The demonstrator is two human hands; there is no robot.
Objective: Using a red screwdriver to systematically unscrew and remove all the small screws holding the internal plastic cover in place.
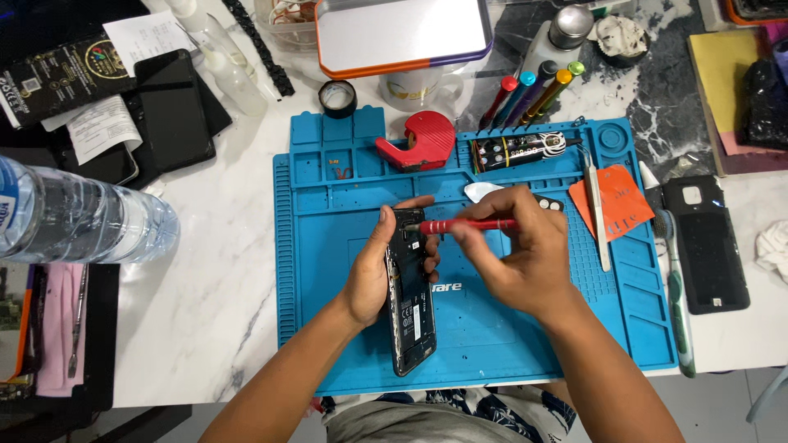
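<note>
Gripping the opened phone point(410, 299) at frame centre, the left hand point(373, 275) steadied it (on edge) while the right hand point(513, 250) pinched a red screwdriver point(468, 225); keeping the tip square seemed wise.

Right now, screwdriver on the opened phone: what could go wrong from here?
1. The left hand holds the opened phone tilted on its edge above the blue mat; pressure from the red screwdriver in the right hand could make it slip.
2. A loosened screw could roll off among the mat's clutter.
3. The water bottle lies beside the mat; a leak might reach the electronics.
</note>
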